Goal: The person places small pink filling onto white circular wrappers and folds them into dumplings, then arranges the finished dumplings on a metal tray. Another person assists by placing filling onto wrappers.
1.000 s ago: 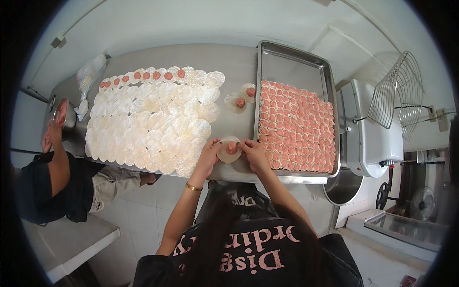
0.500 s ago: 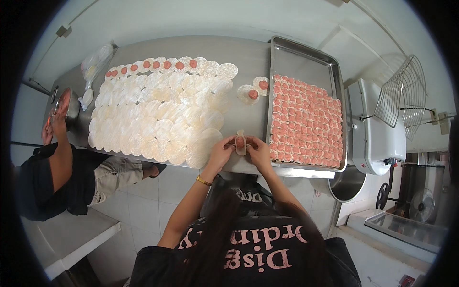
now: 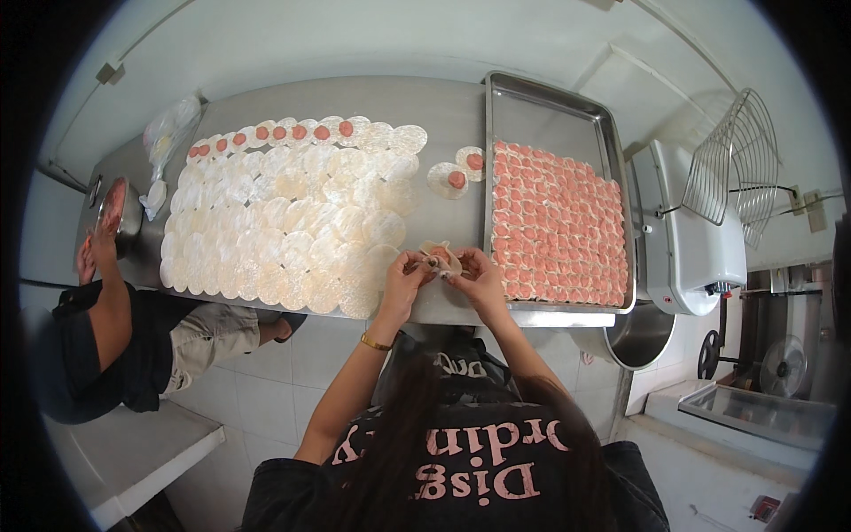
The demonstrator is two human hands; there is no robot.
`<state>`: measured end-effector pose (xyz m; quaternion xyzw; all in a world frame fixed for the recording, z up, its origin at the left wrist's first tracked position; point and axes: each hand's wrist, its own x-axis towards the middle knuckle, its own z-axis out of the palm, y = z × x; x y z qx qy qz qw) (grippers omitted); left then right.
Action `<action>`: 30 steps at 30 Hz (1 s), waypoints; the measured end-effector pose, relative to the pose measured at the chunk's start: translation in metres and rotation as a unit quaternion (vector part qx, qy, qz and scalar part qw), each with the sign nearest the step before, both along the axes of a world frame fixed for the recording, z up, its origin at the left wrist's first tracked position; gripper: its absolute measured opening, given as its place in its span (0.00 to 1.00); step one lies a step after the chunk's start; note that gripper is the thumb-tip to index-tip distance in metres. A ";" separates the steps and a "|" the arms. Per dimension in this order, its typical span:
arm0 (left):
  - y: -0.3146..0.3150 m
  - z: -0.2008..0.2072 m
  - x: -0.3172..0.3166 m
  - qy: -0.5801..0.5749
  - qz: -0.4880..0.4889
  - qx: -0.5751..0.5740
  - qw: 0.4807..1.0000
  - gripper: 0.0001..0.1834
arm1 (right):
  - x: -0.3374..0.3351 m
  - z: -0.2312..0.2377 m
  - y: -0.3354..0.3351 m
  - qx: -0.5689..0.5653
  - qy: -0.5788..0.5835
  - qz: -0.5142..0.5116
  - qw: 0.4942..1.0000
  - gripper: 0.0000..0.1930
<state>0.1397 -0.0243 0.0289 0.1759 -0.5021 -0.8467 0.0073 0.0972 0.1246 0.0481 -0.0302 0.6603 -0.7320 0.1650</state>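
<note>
Between my two hands is a dumpling, a pale round wrapper gathered around pink meat filling. My left hand pinches its near left edge and my right hand pinches the right, with the fingertips almost meeting. Just beyond lie two loose wrappers, each with a ball of filling on it. To the left, overlapping round wrappers cover a wide stretch of the table; several in the far row carry filling. A metal tray on the right holds tight rows of open-topped dumplings.
At the far left a co-worker's hands are at a metal bowl of pink meat. A clear plastic bag lies near it. Right of the tray stand a white machine with a wire guard and a steel pot.
The wrapper was held upright and folded around the filling; now it is turned and gathered, with my fingertips closer together. The view has shifted slightly.
</note>
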 end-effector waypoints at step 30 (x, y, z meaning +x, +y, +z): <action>0.007 -0.021 0.009 0.071 -0.104 -0.505 0.854 0.16 | -0.009 -0.022 0.012 0.409 0.300 0.161 0.847 0.08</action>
